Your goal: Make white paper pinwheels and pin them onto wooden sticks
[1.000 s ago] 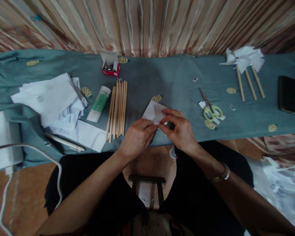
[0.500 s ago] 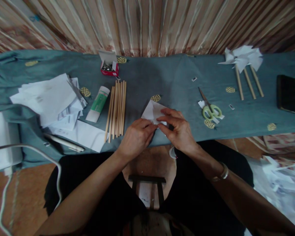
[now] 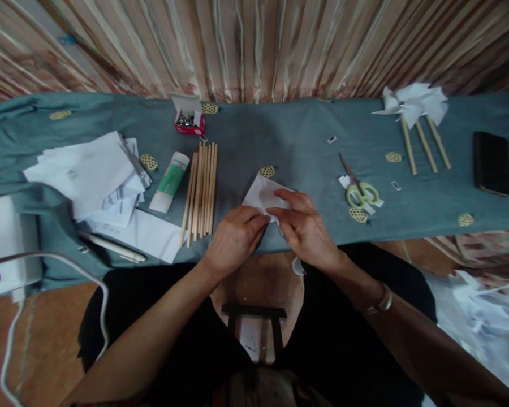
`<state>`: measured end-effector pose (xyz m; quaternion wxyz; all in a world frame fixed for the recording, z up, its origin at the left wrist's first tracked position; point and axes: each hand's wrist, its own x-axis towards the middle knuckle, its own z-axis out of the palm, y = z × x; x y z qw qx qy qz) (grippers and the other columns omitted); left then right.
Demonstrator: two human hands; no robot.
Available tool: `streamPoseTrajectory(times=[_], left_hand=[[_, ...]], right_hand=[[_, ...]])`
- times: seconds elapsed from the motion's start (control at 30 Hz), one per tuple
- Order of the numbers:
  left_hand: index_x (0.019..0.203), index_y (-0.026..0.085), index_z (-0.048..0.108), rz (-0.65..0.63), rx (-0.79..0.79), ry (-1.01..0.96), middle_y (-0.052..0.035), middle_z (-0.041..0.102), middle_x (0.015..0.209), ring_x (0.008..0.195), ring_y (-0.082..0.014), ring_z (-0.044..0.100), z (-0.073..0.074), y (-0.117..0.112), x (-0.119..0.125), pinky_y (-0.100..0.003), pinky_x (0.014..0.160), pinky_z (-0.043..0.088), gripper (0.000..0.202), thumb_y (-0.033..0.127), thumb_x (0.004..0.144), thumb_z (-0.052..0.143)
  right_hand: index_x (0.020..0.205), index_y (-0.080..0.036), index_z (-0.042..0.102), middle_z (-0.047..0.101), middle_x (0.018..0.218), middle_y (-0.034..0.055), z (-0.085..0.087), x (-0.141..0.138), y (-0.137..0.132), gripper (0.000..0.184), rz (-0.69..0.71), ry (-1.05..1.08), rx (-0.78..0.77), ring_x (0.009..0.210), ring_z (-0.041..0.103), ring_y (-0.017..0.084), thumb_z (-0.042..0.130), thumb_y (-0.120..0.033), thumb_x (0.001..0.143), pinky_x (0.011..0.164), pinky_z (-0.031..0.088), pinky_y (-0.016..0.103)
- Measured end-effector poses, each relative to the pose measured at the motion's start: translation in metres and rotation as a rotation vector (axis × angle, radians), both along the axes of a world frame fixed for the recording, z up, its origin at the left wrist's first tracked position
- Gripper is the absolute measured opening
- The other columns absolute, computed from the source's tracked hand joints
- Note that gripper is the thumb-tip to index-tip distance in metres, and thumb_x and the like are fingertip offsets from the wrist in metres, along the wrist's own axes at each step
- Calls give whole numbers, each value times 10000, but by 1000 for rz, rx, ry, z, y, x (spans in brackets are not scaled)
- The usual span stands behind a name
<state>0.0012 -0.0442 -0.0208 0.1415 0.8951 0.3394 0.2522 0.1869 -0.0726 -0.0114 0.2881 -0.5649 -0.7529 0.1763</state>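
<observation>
A piece of white paper (image 3: 263, 192) lies near the table's front edge, between my two hands. My left hand (image 3: 237, 234) is closed on the paper's near edge, thumb and index finger pinched together there. Over the right part of the sheet is my right hand (image 3: 303, 226), its index finger stretched across the paper and its thumb close to the left fingertips. The paper's near corner is partly hidden under the fingers. To the left lie several wooden sticks (image 3: 201, 189); to the right rest green-handled scissors (image 3: 358, 186) on small paper scraps.
A glue stick (image 3: 170, 182), a stack of white paper (image 3: 85, 175), a white pen (image 3: 112, 246) and a red box of metal pins (image 3: 189, 121) are on the left. Paper pinwheels (image 3: 415, 104) and a black phone (image 3: 492, 164) lie right. A white box with a cable (image 3: 8, 243) stands far left.
My right hand's fingers have shifted slightly left over the paper, and the index finger is straighter. The left hand keeps its pinch. The whole view has moved a little.
</observation>
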Motion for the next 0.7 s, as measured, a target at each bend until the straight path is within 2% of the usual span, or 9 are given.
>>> streamPoseTrajectory(times=[0.13,0.23,0.43,0.6,0.7], left_hand=[[983,140,688,-35,5,0,-79,675,912,872,-195,628,2,3,-3,-337,796,538,152,170,923,551],[974,150,701,-50,28,4,-77,670,894,862,-195,622,4,12,-12,-333,774,531,155,176,919,559],[954,133,704,20,88,-3,-101,655,960,919,-214,593,12,21,-26,-363,819,513,174,137,907,536],[976,154,688,-12,151,69,-85,659,951,907,-232,578,14,8,-13,-377,772,471,175,275,917,577],[965,157,683,-23,187,151,-73,662,917,879,-231,572,12,4,-4,-366,735,436,164,272,919,576]], right_hand=[[1209,-238,639,586,1342,82,0,15,4,385,-78,4,33,1264,519,264,421,-173,898,1081,426,508],[1259,-192,610,597,1335,116,1,21,3,404,-77,-26,23,1258,530,279,428,-188,899,1090,415,516],[1151,-203,670,658,1245,103,5,19,-7,337,-36,-48,-2,1143,613,273,472,-178,880,1027,472,515],[1114,-170,687,672,1221,126,5,15,-10,319,-12,-72,8,1123,631,277,474,-165,877,1049,448,525],[1106,-177,690,683,1203,124,4,14,-10,316,5,-48,9,1122,638,275,478,-160,873,1043,456,523]])
